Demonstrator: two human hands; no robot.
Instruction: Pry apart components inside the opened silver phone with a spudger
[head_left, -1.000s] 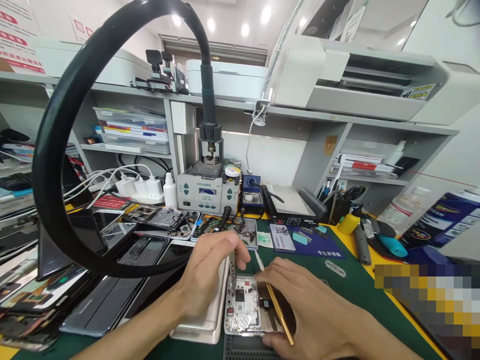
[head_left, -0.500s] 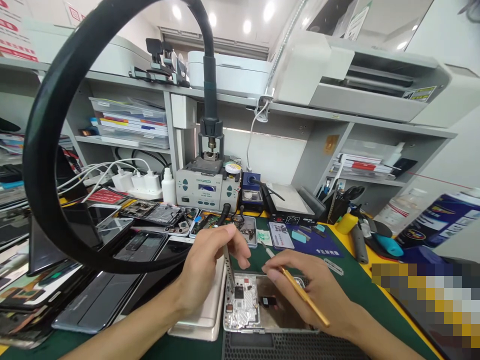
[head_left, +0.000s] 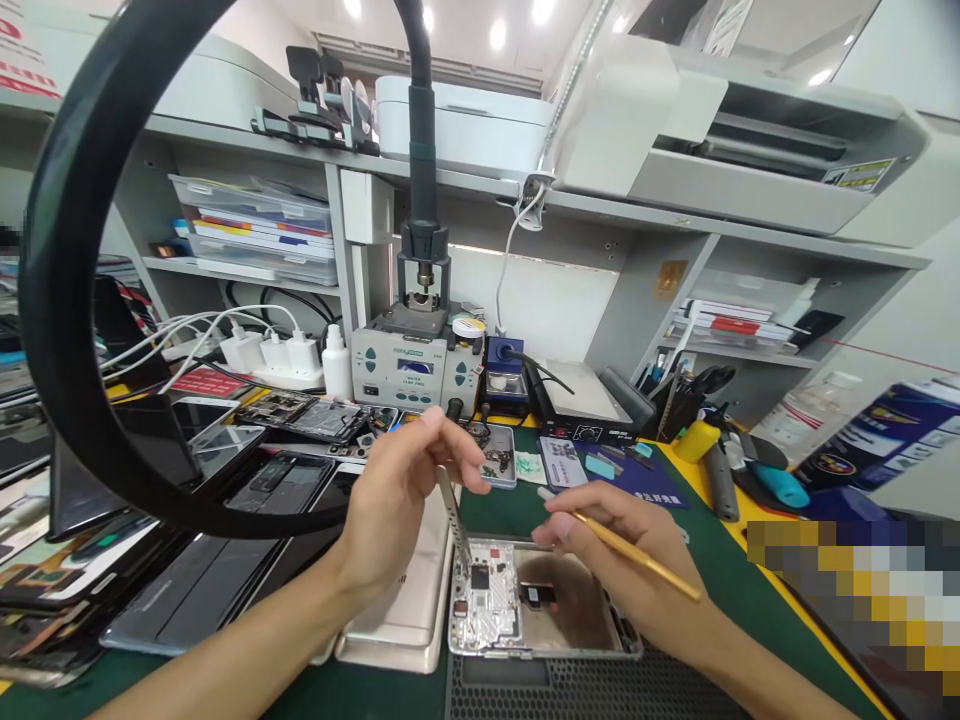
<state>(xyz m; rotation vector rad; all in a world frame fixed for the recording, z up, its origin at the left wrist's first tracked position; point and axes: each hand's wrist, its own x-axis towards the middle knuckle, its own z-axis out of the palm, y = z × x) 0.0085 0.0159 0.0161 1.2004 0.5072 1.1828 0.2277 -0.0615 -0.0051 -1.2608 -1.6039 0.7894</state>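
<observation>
An opened phone frame (head_left: 574,640) lies on a perforated black mat (head_left: 585,692), its silvery board area at the left. Above its left end, my left hand (head_left: 397,500) closes on metal tweezers (head_left: 453,515), whose tips point down at the board area. My right hand (head_left: 626,545) is over the right end of the frame, fingers curled round a thin golden tool (head_left: 645,560). That tool slants down to the right, clear of the frame. Beside the frame on the left is a stack of gold phone covers (head_left: 390,640).
Dark phones (head_left: 195,580) crowd the left side. A thick black hose (head_left: 67,300) arches in front. Behind stand a grey rework station (head_left: 409,370), a parts tray (head_left: 506,482) and a white-topped device (head_left: 581,400). Bottles (head_left: 802,425) and tools stand at the right.
The right hand has shifted slightly right, uncovering more of the frame, and its golden tool lies flatter. The left hand has moved a little up and left. The camera view has tilted slightly.
</observation>
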